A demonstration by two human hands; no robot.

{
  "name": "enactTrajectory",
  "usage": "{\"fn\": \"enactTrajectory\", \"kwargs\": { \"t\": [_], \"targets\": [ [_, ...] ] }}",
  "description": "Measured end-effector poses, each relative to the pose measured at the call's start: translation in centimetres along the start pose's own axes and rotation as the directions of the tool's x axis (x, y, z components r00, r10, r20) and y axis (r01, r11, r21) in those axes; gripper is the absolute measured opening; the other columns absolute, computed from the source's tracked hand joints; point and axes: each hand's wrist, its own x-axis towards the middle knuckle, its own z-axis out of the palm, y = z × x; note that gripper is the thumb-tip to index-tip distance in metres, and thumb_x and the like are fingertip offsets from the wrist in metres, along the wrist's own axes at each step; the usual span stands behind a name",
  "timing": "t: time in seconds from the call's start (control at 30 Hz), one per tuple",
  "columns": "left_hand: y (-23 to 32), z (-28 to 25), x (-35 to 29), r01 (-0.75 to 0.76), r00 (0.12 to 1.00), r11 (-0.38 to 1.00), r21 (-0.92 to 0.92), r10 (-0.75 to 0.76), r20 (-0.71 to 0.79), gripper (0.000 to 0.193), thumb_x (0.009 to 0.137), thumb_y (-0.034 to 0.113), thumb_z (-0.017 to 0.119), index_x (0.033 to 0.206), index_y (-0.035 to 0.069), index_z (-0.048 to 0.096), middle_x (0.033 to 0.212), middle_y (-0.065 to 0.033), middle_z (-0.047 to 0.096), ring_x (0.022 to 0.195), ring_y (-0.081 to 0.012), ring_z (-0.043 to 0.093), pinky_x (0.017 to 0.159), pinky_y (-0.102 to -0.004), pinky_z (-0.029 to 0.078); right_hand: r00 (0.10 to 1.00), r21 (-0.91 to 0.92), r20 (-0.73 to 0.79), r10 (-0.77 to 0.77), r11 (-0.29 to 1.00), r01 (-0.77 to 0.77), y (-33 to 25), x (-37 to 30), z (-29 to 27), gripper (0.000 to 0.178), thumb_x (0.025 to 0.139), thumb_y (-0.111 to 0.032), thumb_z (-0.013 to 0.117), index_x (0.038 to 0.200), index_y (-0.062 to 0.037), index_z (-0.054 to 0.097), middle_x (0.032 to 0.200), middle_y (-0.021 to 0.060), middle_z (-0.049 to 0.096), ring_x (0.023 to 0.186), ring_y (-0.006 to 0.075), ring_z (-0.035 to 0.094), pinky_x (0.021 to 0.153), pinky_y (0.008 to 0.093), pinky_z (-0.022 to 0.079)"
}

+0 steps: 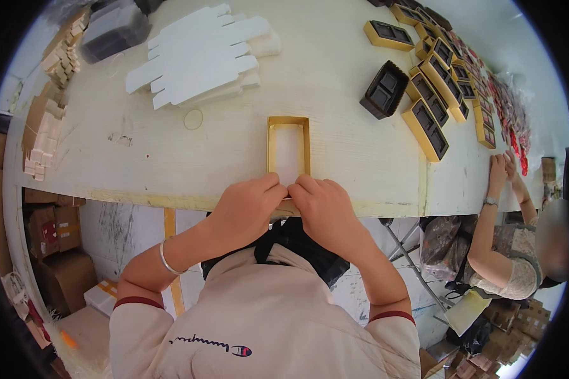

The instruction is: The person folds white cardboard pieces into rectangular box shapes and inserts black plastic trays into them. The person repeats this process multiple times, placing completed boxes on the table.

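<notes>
The left hand (pixel 250 202) and right hand (pixel 326 205) pinch the gold box (pixel 272 148) by its near end (at the front of the worktop (pixel 354 167)); even, light pressure should keep its walls square.

cartons (pixel 199 60) lie behind and left of the box (pixel 272 146)

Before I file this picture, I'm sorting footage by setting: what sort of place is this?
Probably a small packing workshop: flat white blanks are stacked on the table, gold boxes with dark inserts crowd its right side, and brown cartons are stored below.
</notes>
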Motion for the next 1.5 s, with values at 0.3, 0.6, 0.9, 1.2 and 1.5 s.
{"fn": "enactTrajectory", "kwargs": {
  "t": [0.3, 0.6, 0.9, 1.2, 1.5],
  "targets": [
    [0.9, -6.7, 3.3, -0.137, 0.983, 0.975, 0.177, 0.111, 0.148, 0.05, 0.07, 0.017, 0.078, 0.115, 0.008, 0.059, 0.119, -0.0103, 0.056, 0.108, -0.0306, 0.054, 0.092, -0.0456, 0.042, 0.972, 0.046, 0.195, -0.135, 0.991, 0.128, 1.9, 0.2, -3.1, 0.023, 0.068, 0.005, 0.061, 0.089, -0.0044, 0.061, 0.092, 0.0089, 0.056, 0.087, 0.0276, 0.058, 0.073, 0.0403, 0.045],
    [-2.0, -3.3, 3.4, -0.054, 0.998, 0.954, 0.296, 0.059, -0.006, 0.076, 0.057, 0.032, 0.087, 0.12, 0.007, 0.054, 0.111, -0.0118, 0.048, 0.109, -0.0321, 0.047, 0.11, -0.0541, 0.028, 0.844, -0.311, -0.532, 0.061, 0.914, -0.262, 11.5, 1.1, -7.0, 0.026, 0.078, -0.011, 0.069, 0.102, -0.0027, 0.063, 0.105, 0.0106, 0.061, 0.102, 0.0286, 0.055, 0.086, 0.0392, 0.043],
    [-0.6, -0.4, 0.6, 0.053, 0.982, 0.923, 0.381, 0.022, -0.19, 0.087, 0.064, 0.056, 0.077, 0.131, 0.006, 0.05, 0.112, -0.0122, 0.048, 0.106, -0.0307, 0.047, 0.108, -0.0586, 0.026, 0.864, -0.197, -0.503, 0.023, 0.97, -0.141, 12.1, 4.5, -5.5, 0.016, 0.069, -0.012, 0.075, 0.073, -0.0092, 0.059, 0.075, 0.001, 0.057, 0.082, 0.0233, 0.052, 0.073, 0.0361, 0.038],
    [-0.8, -3.3, 1.1, 0.014, 0.944, 0.995, 0.094, 0.017, -0.33, 0.086, 0.072, 0.052, 0.075, 0.139, 0.01, 0.043, 0.136, -0.0178, 0.043, 0.12, -0.0392, 0.044, 0.106, -0.0527, 0.032, 0.544, -0.003, -0.836, -0.073, 0.992, 0.128, 5.3, 7.7, -8.6, 0.008, 0.081, -0.002, 0.069, 0.082, -0.0039, 0.061, 0.081, 0.0092, 0.061, 0.075, 0.0261, 0.056, 0.069, 0.0337, 0.044],
    [0.6, -5.6, 1.7, -0.22, 0.951, 0.972, -0.076, 0.197, -0.238, 0.068, 0.068, 0.024, 0.083, 0.127, 0.001, 0.056, 0.12, -0.0142, 0.06, 0.116, -0.031, 0.051, 0.099, -0.0416, 0.041, 0.882, 0.953, -0.015, 0.472, -0.261, 0.156, 1.1, -1.9, -6.2, 0.026, 0.1, -0.023, 0.051, 0.115, -0.0012, 0.053, 0.104, 0.0077, 0.062, 0.097, 0.0128, 0.058, 0.085, 0.032, 0.047]
  ]
}}
